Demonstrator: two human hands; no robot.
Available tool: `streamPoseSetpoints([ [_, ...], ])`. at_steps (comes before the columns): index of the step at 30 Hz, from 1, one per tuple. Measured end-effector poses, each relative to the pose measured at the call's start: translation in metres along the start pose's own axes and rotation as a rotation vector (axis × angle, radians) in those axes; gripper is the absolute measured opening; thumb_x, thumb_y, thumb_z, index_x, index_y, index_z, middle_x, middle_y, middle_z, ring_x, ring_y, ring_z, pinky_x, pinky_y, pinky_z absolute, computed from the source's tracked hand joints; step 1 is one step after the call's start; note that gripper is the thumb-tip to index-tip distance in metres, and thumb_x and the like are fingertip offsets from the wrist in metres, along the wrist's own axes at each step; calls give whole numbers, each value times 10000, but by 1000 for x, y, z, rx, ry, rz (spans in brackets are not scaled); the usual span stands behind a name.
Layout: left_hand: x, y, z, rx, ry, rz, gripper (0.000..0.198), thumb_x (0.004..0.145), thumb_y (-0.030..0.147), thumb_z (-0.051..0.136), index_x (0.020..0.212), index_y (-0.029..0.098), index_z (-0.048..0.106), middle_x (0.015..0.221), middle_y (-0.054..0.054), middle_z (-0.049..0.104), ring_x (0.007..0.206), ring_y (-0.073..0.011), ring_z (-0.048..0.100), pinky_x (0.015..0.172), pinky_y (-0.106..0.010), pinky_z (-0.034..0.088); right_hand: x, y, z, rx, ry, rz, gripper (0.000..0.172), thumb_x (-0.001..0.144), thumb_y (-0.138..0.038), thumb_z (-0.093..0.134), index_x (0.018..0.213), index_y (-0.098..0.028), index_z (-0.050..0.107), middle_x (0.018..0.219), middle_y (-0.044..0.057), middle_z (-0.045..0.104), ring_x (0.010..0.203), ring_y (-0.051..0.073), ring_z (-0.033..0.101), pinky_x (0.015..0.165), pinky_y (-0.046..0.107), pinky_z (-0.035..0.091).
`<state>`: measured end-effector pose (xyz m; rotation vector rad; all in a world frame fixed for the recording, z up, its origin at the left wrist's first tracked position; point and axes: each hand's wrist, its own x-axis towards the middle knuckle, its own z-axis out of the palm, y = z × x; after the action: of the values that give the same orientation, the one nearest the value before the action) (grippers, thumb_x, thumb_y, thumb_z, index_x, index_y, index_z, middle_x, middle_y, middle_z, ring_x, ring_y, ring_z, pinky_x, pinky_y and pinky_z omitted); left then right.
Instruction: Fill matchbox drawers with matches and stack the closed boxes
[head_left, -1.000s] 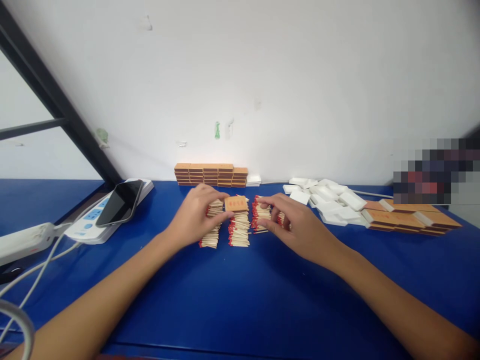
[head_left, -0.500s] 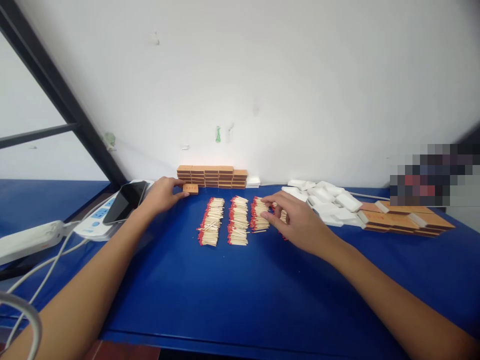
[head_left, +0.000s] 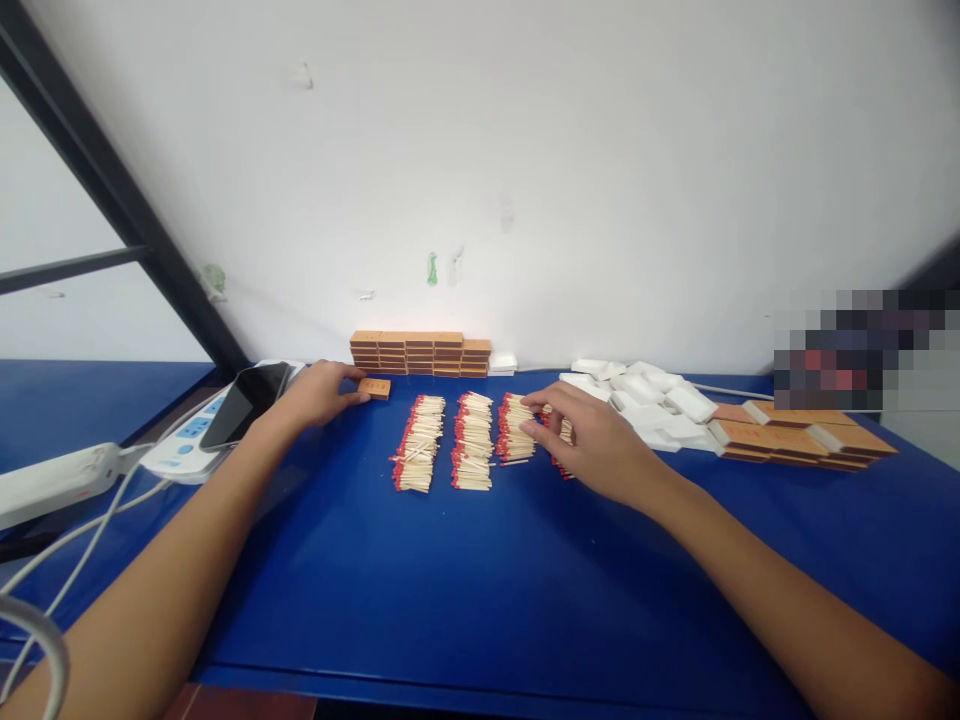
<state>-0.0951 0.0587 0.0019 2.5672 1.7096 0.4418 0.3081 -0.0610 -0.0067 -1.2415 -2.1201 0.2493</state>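
My left hand pinches the left end of a small orange matchbox, which rests on the blue table in front of the matchbox stack. My right hand hovers at the third pile of matches, thumb and fingers apart around its right side; whether the fingertips touch the matches is hard to make out. Two more piles, a middle one and a left one, lie with red heads to the left. A fourth pile is mostly hidden behind my right hand.
White matchbox trays lie heaped at the right, beside more orange matchboxes. A few white trays stand by the stack. At the left are a phone, a power strip and white cables. A wall closes off the back.
The matchbox in my left hand has shifted slightly toward me, a bit farther from the stack. My right hand stays nearly still, and the whole view has drifted slightly.
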Motion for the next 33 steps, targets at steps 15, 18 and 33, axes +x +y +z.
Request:
streamPoseSetpoints([
  [15, -7, 64, 6, -58, 221, 311, 234, 1004, 342, 591, 963, 207, 777, 1027, -94, 785, 1015, -275, 689, 970, -434, 516, 9, 39, -26, -201, 155, 134, 170, 943, -326, 609, 864, -222, 718, 856, 50, 725, 659, 195, 595, 668, 359, 441],
  [18, -14, 84, 9, -84, 254, 417, 189, 1007, 298, 609, 940, 205, 758, 1000, -82, 774, 971, -255, 665, 915, -414, 520, 11, 51, -31, -253, 165, 141, 201, 951, -358, 600, 864, -221, 718, 862, 63, 740, 675, 208, 614, 683, 365, 441],
  [33, -33, 117, 15, -37, 296, 555, 248, 1060, 339, 567, 1085, 173, 749, 916, -73, 775, 886, -238, 650, 756, -377, 469, 98, 72, 1, -291, -89, 70, 215, 951, -268, 644, 1115, -191, 760, 1025, 81, 760, 831, 196, 654, 773, 327, 467],
])
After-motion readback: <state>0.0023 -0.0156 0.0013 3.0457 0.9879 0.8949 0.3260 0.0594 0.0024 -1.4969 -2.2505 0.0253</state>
